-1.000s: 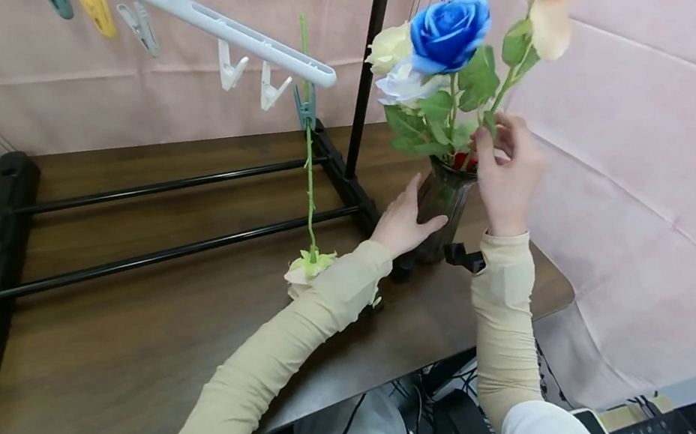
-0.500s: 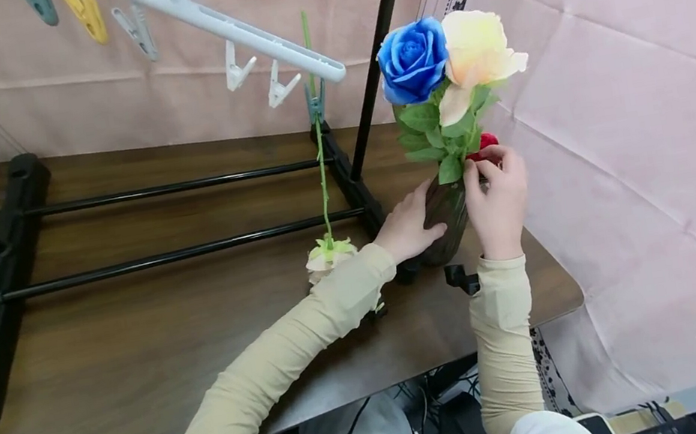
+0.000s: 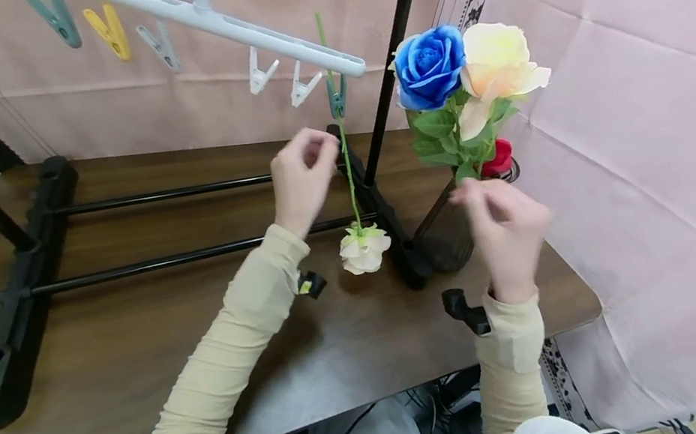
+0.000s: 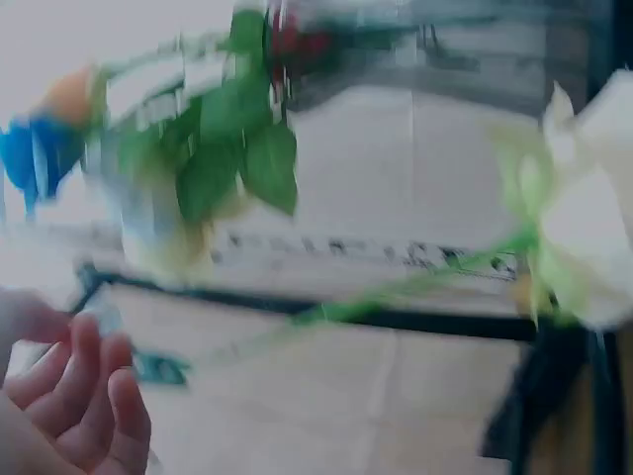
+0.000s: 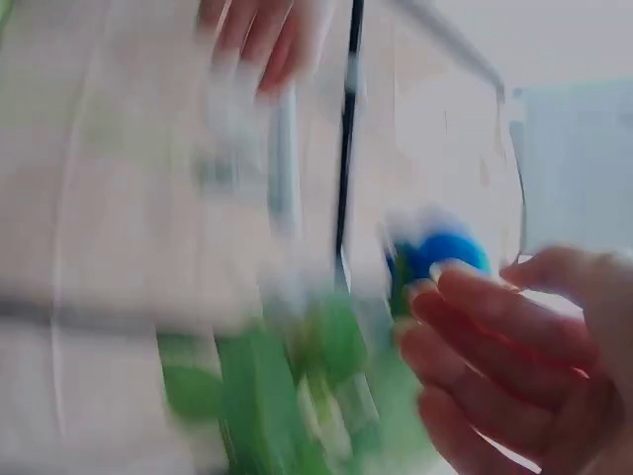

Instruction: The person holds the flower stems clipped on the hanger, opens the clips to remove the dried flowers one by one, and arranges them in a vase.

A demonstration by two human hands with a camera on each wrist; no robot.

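A white rose [image 3: 365, 251] hangs upside down, its green stem [image 3: 351, 178] pinched in a teal clothespin [image 3: 338, 99] on the light-blue hanger [image 3: 250, 31]. Just left of that stem is my left hand [image 3: 304, 178], fingers loosely curled and holding nothing; the left wrist view shows the same hand [image 4: 79, 406]. A dark glass vase [image 3: 449, 252] at the right bears a blue rose [image 3: 430, 67], a peach rose [image 3: 500, 64] and a red rose [image 3: 498, 157]. In front of it, my right hand [image 3: 509, 233] has loosely bent fingers with nothing visible between them. Both wrist views are blurred.
A black stand base [image 3: 22, 314] with two crossbars [image 3: 191, 258] spans the brown table [image 3: 138, 356]. Its upright pole [image 3: 394, 58] rises beside the vase. Yellow [image 3: 109, 33], grey and white clothespins hang from the hanger. Pink cloth [image 3: 661, 122] covers the wall.
My left hand has left the vase and moved up and left to the hanging stem. The peach rose moved left to beside the blue one; my right hand has let go and drawn back.
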